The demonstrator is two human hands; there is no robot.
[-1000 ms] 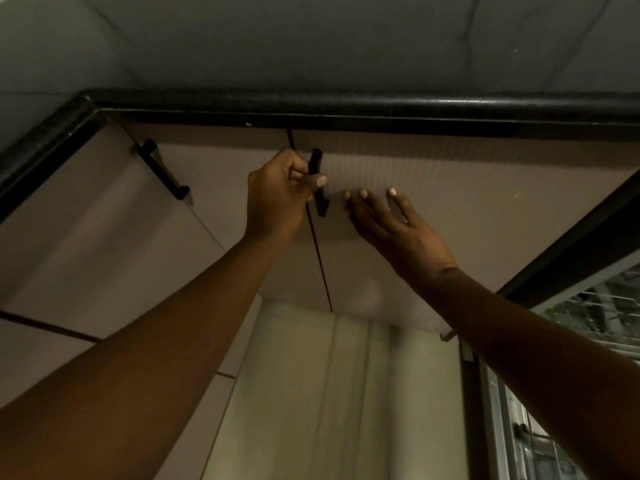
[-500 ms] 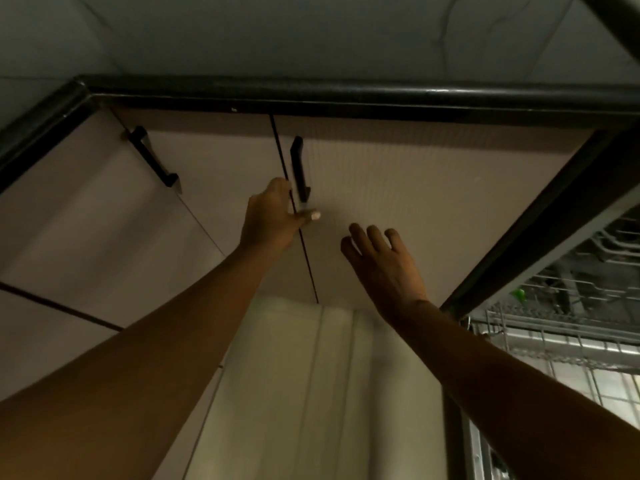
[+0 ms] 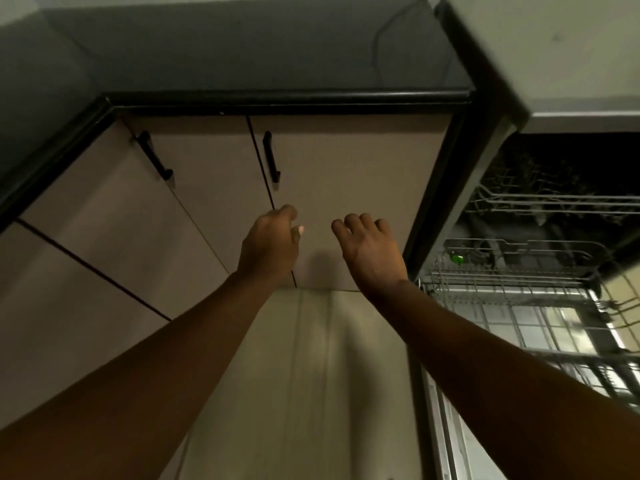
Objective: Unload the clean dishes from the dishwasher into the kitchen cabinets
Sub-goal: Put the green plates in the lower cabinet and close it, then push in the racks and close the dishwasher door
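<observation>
Two beige cabinet doors stand closed under a dark countertop (image 3: 242,46); the right door (image 3: 346,161) has a black handle (image 3: 271,156), and so does the left door (image 3: 194,168), whose handle (image 3: 154,159) is black too. My left hand (image 3: 270,244) hovers below the seam between them, fingers loosely curled and empty. My right hand (image 3: 370,251) is beside it in front of the right door, fingers apart and empty. The open dishwasher (image 3: 540,237) is at right, its wire racks (image 3: 512,289) pulled out.
A pale floor (image 3: 304,375) lies below the cabinets. A small green object (image 3: 456,259) sits inside the dishwasher. A drawer front (image 3: 62,306) is at the left. The dishwasher's light top panel (image 3: 554,57) juts out at upper right.
My left hand let go of the right door's handle and both hands dropped away from the closed doors. The view swung right, bringing the dishwasher in.
</observation>
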